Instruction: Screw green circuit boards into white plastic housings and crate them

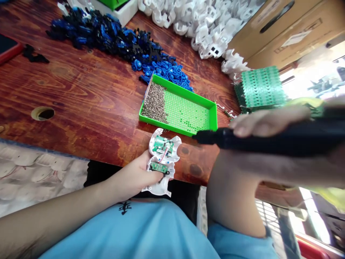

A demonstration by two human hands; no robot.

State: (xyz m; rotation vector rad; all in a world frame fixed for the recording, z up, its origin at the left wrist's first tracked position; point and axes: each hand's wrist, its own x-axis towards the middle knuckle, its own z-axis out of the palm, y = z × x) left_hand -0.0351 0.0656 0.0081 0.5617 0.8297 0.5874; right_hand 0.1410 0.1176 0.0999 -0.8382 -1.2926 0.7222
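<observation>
My left hand [140, 176] grips a white plastic housing [157, 187] at the table's front edge, thumb across its lower part. Inside the housing sit a larger green circuit board [163, 145] and a smaller one [159, 167], joined by thin wires. At the right, my right hand [269, 122], blurred, is wrapped round a black pen-shaped power screwdriver [253, 142]. Its tip points left, near the lower right corner of a green tray [212, 120]. Small screws [155, 102] are heaped at the tray's left end; its perforated plate holds some dark specks.
Behind the tray lie blue rings [172, 73] and a heap of black and blue parts [107, 32]. White housings [207, 25], stacked green boards [264, 86] and a cardboard box [283, 32] stand at the back right. A round hole [43, 113] pierces the tabletop at left.
</observation>
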